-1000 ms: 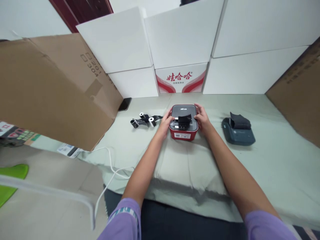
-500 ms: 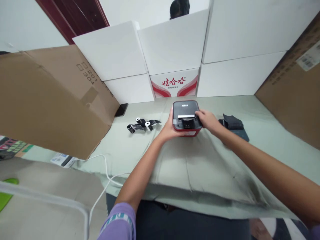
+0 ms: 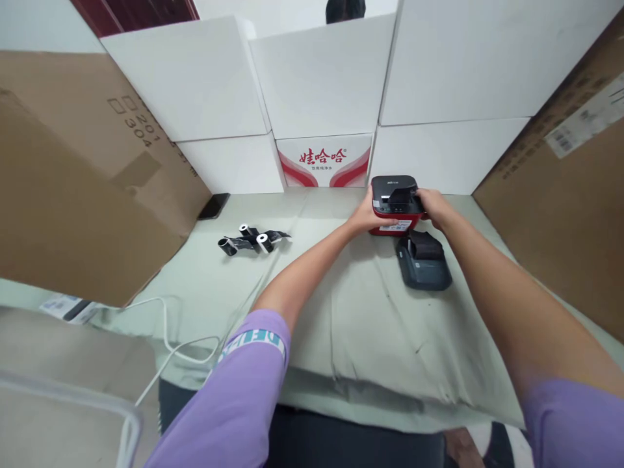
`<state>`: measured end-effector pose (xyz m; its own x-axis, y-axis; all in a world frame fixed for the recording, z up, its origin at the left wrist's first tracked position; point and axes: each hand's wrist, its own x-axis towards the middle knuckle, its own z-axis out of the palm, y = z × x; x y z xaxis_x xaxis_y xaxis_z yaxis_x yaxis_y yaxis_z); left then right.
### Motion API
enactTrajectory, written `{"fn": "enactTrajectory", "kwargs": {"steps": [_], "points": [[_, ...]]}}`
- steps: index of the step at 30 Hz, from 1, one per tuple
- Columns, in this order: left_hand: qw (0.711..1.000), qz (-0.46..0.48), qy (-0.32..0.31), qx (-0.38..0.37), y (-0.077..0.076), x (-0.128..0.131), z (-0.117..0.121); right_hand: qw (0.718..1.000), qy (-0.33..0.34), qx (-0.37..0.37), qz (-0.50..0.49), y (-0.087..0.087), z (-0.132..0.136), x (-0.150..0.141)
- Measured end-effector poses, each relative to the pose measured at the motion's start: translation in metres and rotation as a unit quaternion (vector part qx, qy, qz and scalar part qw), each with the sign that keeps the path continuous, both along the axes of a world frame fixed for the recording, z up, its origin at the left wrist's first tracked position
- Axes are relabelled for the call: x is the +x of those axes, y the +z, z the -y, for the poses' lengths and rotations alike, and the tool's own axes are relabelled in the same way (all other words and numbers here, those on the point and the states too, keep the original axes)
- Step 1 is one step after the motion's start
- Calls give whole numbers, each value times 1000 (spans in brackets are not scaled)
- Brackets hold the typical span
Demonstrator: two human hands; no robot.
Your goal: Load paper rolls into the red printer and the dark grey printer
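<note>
A small black-topped, red-sided label printer (image 3: 384, 207) is at the back right of the cloth-covered table, a strip of black paper sticking up from its slot. My left hand (image 3: 363, 216) is wrapped round its left side, with the thumb along the front. On the opposite side, my right hand (image 3: 433, 207) grips the right edge; part of its fingers is hidden behind the printer. Just in front lies a dark blue-grey portable printer (image 3: 426, 274) with black paper coming out of it. Whether the red printer touches the table, I cannot tell.
Three small paper rolls (image 3: 251, 240) with black strips lie left of centre. A black phone (image 3: 214, 206) rests beside the left cardboard box (image 3: 63, 182). White boxes (image 3: 322, 78) wall off the back, another cardboard box (image 3: 575, 214) the right. White cables (image 3: 166, 325) trail at left.
Both hands have carried the red label printer to the right, from the table's middle to behind the dark portable printer. The view has shifted too.
</note>
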<state>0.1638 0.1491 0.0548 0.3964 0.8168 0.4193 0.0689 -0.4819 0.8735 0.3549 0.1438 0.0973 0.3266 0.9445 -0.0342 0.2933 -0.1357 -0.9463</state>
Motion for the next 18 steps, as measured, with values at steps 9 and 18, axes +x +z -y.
{"fn": "enactTrajectory", "kwargs": {"steps": [9,18], "points": [[988,-31,132,-79,-12,6,48,987,-34,19,-158,-23,42,34],[959,-282,-34,5,-39,29,160,986,-78,28,-144,-75,175,18]]}}
